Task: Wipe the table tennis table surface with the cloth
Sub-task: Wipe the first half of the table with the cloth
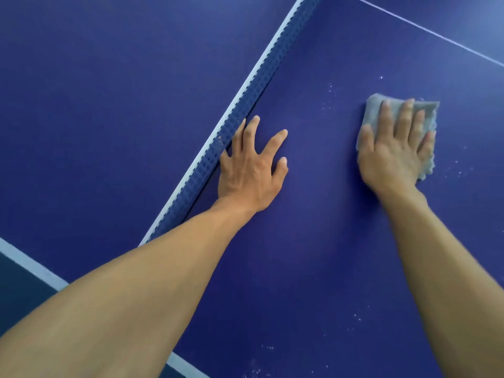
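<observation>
The blue table tennis table (313,241) fills the view. A folded grey cloth (375,110) lies on it at the right. My right hand (395,148) presses flat on the cloth with straight fingers. My left hand (251,165) rests on the bare surface with spread fingers, right beside the net. White specks of dust dot the surface around the cloth and near the bottom edge.
The blue net (245,110) with a white top band runs diagonally from upper middle to lower left. A white edge line (32,264) marks the table's side at lower left, with dark floor beyond. A thin white centre line (425,30) crosses the upper right.
</observation>
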A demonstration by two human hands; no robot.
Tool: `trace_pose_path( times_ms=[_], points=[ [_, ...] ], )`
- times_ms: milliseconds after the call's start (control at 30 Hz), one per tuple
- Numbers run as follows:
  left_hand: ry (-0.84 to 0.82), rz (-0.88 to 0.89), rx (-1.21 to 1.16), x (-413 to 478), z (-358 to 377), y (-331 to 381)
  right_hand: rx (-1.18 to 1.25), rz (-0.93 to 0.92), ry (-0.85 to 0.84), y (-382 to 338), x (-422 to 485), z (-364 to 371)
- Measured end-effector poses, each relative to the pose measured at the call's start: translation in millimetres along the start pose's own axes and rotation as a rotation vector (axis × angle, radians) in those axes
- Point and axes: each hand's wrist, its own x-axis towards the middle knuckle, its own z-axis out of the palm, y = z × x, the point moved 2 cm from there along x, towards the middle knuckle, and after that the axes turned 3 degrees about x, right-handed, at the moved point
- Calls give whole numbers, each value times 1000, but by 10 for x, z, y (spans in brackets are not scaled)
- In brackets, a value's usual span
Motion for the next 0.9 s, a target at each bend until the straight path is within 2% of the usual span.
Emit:
trace_pose_path(
  times_ms=[67,133,267,333,400,467,567,633,700,767,900],
  points=[
    [2,-4,21,1,3,-12,52,77,1,-153,395,-65],
    [-5,-17,39,0,-9,-4,39,50,-16,-403,598,-52],
    [-41,-30,78,7,-36,16,-16,-293,-66,-816,319,106],
    [-55,-28,65,19,-43,16,-52,-472,-68,-802,-2,173],
    [-62,-31,49,25,-52,15,-70,-552,-49,-644,-227,204],
    [-66,-35,51,33,-46,20,-77,-478,-33,-418,-224,173],
    [-70,-35,51,40,-35,23,-46,-186,-2,-219,148,56],
    [-71,-31,50,44,-40,24,12,-33,0,-308,500,-17],
    [-64,-28,51,46,-41,21,53,-9,-7,-575,754,-20],
    [-59,-30,53,41,-39,20,52,-119,-36,-910,769,43],
    [-58,-55,17,39,-35,7,-46,-526,-69,-1166,146,236]
  ],
)
